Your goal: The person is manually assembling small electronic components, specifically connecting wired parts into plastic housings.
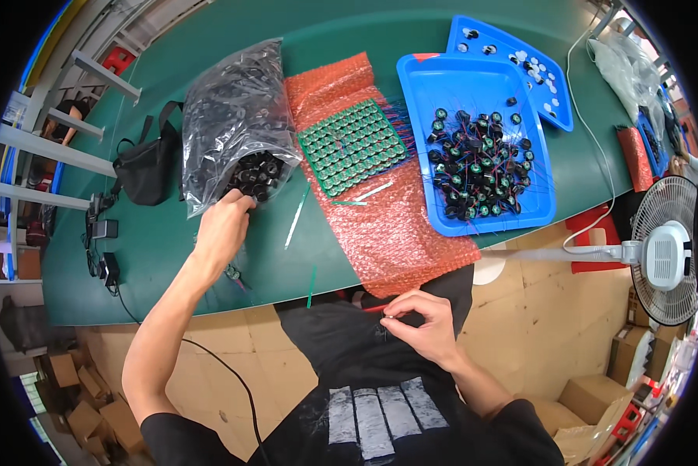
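My left hand (224,231) reaches to the mouth of a clear plastic bag (236,101) full of small round black parts (257,175). Its fingers are bent together at the opening, and whatever they hold is hidden. Over my lap, just off the table edge, my right hand (422,322) pinches something tiny between thumb and forefinger, too small to name. Between bag and tray, a panel of green round circuit boards (353,147) in rows lies on red bubble wrap (380,241), with wires along its right side. Near my left wrist lies a small wired part (234,273).
A blue tray (547,206) holds many black round parts with thin wires; behind it, another blue tray (461,27) carries white and black pieces. Thin strips (297,221) lie on the green table. A black pouch (148,167) sits left, a fan (663,252) right.
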A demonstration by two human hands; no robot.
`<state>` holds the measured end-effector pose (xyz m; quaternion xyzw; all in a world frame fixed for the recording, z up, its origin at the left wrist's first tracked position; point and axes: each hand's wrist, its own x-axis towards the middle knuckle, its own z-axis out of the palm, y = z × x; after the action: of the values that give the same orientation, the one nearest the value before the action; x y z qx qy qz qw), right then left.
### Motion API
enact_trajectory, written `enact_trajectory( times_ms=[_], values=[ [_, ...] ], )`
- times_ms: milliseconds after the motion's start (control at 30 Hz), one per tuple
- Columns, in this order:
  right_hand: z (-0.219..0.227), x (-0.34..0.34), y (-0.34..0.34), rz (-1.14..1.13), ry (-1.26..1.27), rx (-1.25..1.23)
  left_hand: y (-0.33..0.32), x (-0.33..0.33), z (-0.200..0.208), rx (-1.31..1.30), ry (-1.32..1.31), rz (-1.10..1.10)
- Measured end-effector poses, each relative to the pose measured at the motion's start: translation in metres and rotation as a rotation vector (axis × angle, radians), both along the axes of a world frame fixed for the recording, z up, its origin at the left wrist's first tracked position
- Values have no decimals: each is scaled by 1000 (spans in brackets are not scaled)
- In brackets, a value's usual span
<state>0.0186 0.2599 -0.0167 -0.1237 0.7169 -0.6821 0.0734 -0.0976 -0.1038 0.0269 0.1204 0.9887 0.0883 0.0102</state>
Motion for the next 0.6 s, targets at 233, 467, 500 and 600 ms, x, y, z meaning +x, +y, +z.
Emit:
enact_trajectory(
  times_ms=[233, 467, 500, 600],
  values=[
    [18, -21, -9, 39, 325, 127, 20, 58, 40, 1223, -248, 500],
    [27, -22, -35, 130, 478, 161, -36, 251, 66, 1321, 453, 802],
    [23, -19, -38, 159, 504, 212, -48, 284, 61, 1336, 505, 945],
    [4, -9, -45, 269, 441, 207, -63, 383, 22, 1323, 602, 1335]
  ],
)
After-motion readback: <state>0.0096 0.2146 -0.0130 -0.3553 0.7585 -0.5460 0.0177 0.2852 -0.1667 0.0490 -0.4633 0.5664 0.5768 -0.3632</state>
